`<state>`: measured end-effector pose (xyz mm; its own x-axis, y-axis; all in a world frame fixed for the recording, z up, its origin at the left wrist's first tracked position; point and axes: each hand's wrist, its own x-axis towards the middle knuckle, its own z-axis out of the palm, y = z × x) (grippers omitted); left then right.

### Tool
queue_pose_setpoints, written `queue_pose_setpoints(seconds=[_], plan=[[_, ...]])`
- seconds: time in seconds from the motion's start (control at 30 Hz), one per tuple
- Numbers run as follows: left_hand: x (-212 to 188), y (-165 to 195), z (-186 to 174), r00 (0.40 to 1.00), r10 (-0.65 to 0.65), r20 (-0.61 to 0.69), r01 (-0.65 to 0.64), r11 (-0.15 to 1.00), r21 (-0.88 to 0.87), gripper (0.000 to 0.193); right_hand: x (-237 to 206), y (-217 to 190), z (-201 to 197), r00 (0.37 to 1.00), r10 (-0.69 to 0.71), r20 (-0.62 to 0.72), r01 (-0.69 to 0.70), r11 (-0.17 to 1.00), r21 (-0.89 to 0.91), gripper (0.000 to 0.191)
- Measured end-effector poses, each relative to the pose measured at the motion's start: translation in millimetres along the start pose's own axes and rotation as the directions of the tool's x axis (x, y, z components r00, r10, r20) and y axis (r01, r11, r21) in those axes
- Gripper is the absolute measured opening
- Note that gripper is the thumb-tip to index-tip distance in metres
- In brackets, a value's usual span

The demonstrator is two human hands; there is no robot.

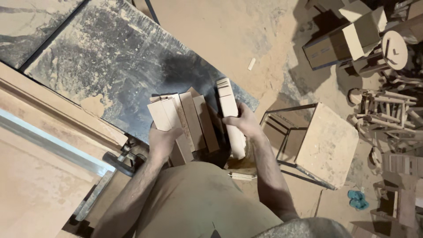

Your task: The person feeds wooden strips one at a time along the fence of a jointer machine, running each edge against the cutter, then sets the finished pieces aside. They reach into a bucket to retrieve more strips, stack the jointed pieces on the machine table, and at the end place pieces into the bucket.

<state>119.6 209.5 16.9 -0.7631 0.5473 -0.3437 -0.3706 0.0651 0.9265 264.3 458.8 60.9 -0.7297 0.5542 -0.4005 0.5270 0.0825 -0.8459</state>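
Dusty dark worktop (110, 57) fills the upper left, with a metal-framed stool (328, 143) standing on the sawdust floor (229, 31) to my right and a heap of wooden parts (383, 101) beyond it. At the worktop's near corner, my left hand (162, 140) has its fingers closed over a bundle of flat wooden slats (187, 121). Just beside them, my right hand (246, 125) has its fingers wrapped around a single pale wooden block (229, 110), held upright.
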Motion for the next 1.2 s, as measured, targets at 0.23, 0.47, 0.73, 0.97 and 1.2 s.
queue_pose_setpoints(seconds=[0.23, 0.47, 0.73, 0.97, 1.2], plan=[[2.4, -9.9, 2.3, 1.000, -0.013, -0.020, 0.013, 1.000, 0.002, 0.044, -21.7, -28.1, 60.0, 0.997, 0.000, 0.083, 0.016, 0.983, -0.184, 0.086], [1.0, -5.3, 2.1, 1.000, 0.011, -0.010, -0.012, 0.998, -0.066, 0.051, -24.8, -29.6, 86.2, 0.994, -0.099, -0.051, 0.050, 0.806, -0.590, 0.086], [-1.2, 1.0, 5.3, 0.999, -0.033, -0.020, 0.031, 0.997, -0.064, 0.050, -29.3, -38.7, 90.4, 0.993, 0.103, -0.052, -0.116, 0.854, -0.507, 0.081], [-2.4, -3.6, 1.1, 0.999, 0.046, 0.014, -0.044, 0.993, -0.106, 0.049, -22.5, -51.2, 73.7, 0.983, 0.122, 0.135, -0.074, 0.946, -0.317, 0.092], [-0.5, -9.7, 1.6, 1.000, -0.027, -0.002, 0.027, 0.994, -0.102, 0.045, -18.8, -36.8, 71.2, 0.984, 0.049, 0.169, -0.001, 0.963, -0.271, 0.107]])
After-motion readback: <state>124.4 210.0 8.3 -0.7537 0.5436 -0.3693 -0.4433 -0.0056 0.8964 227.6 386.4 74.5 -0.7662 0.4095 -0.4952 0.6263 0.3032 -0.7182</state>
